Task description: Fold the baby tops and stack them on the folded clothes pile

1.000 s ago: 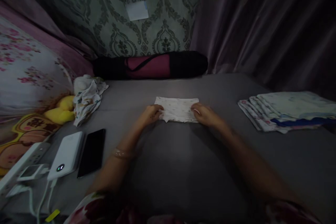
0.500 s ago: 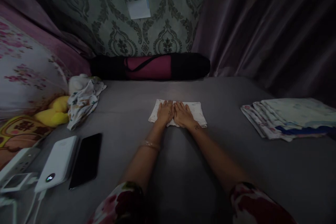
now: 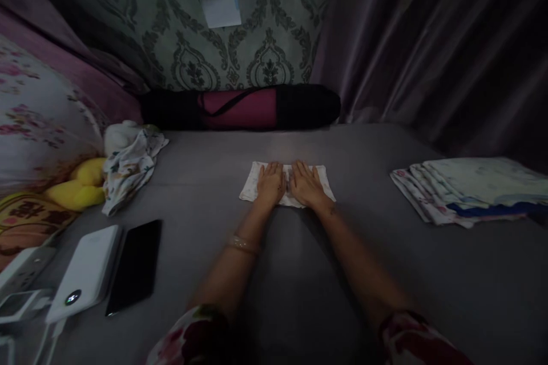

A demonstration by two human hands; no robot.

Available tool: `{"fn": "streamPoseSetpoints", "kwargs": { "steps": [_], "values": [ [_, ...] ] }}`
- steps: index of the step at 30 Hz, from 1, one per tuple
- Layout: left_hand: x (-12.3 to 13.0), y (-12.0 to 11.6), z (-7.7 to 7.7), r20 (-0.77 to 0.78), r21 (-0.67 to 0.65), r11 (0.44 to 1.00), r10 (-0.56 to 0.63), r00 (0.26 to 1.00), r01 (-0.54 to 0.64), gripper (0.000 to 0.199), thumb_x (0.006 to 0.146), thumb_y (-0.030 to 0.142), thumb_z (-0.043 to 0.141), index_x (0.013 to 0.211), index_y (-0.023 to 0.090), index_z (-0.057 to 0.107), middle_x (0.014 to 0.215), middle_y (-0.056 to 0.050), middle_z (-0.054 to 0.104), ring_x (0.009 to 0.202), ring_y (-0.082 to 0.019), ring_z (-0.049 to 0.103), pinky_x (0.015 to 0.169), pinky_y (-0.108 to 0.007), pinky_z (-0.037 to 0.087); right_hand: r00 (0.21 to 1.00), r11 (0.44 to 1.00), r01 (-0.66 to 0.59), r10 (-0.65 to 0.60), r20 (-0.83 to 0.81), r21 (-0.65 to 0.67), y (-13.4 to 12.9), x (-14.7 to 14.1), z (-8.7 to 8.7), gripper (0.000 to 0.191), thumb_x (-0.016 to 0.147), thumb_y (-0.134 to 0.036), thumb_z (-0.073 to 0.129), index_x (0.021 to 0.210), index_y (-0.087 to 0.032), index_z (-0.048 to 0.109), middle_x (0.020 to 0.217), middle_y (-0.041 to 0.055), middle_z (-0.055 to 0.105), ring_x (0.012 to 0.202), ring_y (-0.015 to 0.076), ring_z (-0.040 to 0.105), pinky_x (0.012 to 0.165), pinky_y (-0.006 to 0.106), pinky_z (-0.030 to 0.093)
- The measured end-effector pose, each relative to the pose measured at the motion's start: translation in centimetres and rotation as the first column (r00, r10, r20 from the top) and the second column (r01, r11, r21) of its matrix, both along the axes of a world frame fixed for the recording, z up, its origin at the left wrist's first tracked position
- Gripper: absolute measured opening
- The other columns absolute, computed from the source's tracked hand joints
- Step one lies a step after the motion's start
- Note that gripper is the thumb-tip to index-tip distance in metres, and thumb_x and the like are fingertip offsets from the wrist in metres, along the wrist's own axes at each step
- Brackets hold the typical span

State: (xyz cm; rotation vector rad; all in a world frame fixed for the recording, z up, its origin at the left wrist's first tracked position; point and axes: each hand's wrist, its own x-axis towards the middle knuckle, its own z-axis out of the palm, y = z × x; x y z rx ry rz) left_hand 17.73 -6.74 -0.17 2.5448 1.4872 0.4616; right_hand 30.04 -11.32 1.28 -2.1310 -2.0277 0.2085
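Observation:
A small folded white cloth [image 3: 327, 185] with a faint print lies flat on the grey bed sheet [image 3: 205, 182], in the middle of the head view. My left hand [image 3: 271, 182] rests palm down on its left half, fingers stretched out and pointing away from me. On the right half lies my right hand [image 3: 306, 183], also flat, with its fingers extended. A narrow strip of cloth shows between the two hands. Neither hand grips anything.
Folded cloths [image 3: 471, 188] are stacked at the right. At the left lie a black phone [image 3: 135, 267], a white power bank [image 3: 85, 274], a power strip [image 3: 25, 268], yellow plush [image 3: 81, 185] and a crumpled cloth [image 3: 131, 171]. A long black-and-pink bag [image 3: 242, 109] lies along the wall.
My right hand has slid slightly to the right, and a gap has opened between my two hands. The view has shifted a little.

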Motion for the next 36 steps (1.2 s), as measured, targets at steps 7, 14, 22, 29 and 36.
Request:
{"fn": "streamPoseSetpoints", "kwargs": {
  "steps": [7, 14, 22, 29, 36],
  "values": [
    [1.0, -0.7, -1.5, -0.039, -0.031, 0.999, -0.03, 0.999, 0.028, 0.051, 0.098, 0.03, 0.025, 0.141, 0.011, 0.043, 0.15, -0.013, 0.04, 0.142, -0.029, 0.029, 0.117, -0.049, 0.019, 0.999, 1.0, 0.009, -0.008, 0.036, -0.026, -0.1, -0.1, -1.4, 0.057, 0.098, -0.031, 0.02, 0.148, -0.008, 0.032, 0.157, 0.0116, 0.027, 0.146, 0.0241, 0.018, 0.118, 0.047, 0.008],
    [-0.1, -0.3, -0.8, -0.025, 0.051, 0.999, 0.016, 1.0, -0.015, 0.054, 0.097, 0.036, 0.03, 0.142, 0.009, 0.042, 0.149, -0.017, 0.04, 0.142, -0.03, 0.03, 0.118, -0.048, 0.018, 0.999, 0.999, 0.038, -0.038, 0.011, -0.008, -0.2, 1.1, -0.6, 0.059, 0.096, -0.03, 0.022, 0.149, -0.004, 0.028, 0.157, 0.0133, 0.024, 0.146, 0.025, 0.017, 0.118, 0.046, 0.009],
    [-1.5, 0.5, -1.7, -0.043, 0.012, 0.998, 0.059, 0.997, -0.058, 0.058, 0.097, 0.043, 0.029, 0.142, 0.009, 0.042, 0.15, -0.018, 0.039, 0.142, -0.033, 0.028, 0.117, -0.051, 0.018, 0.993, 0.994, 0.114, -0.114, 0.021, -0.001, -0.1, 2.1, -1.7, 0.06, 0.095, -0.03, 0.022, 0.147, -0.002, 0.032, 0.156, 0.014, 0.029, 0.145, 0.0261, 0.019, 0.118, 0.045, 0.011],
    [-3.2, 1.7, -1.6, -0.022, 0.017, 0.991, 0.131, 0.991, -0.131, 0.06, 0.097, 0.044, 0.024, 0.145, 0.011, 0.037, 0.152, -0.017, 0.035, 0.143, -0.032, 0.026, 0.117, -0.051, 0.016, 0.973, 0.97, 0.229, -0.23, 0.012, 0.082, -0.1, 3.7, -1.7, 0.06, 0.094, -0.03, 0.024, 0.145, -0.001, 0.034, 0.153, 0.0181, 0.032, 0.143, 0.0291, 0.024, 0.116, 0.045, 0.017],
    [-4.3, 2.7, -2.5, -0.007, -0.072, 0.986, 0.15, 0.989, -0.15, 0.06, 0.096, 0.046, 0.026, 0.145, 0.013, 0.038, 0.154, -0.016, 0.031, 0.143, -0.033, 0.027, 0.117, -0.053, 0.016, 0.965, 0.965, 0.261, -0.261, 0.018, 0.01, 0.0, 5.0, -2.6, 0.061, 0.095, -0.032, 0.023, 0.145, 0.001, 0.033, 0.154, 0.0192, 0.03, 0.142, 0.0307, 0.025, 0.115, 0.043, 0.02]
  ]
}}
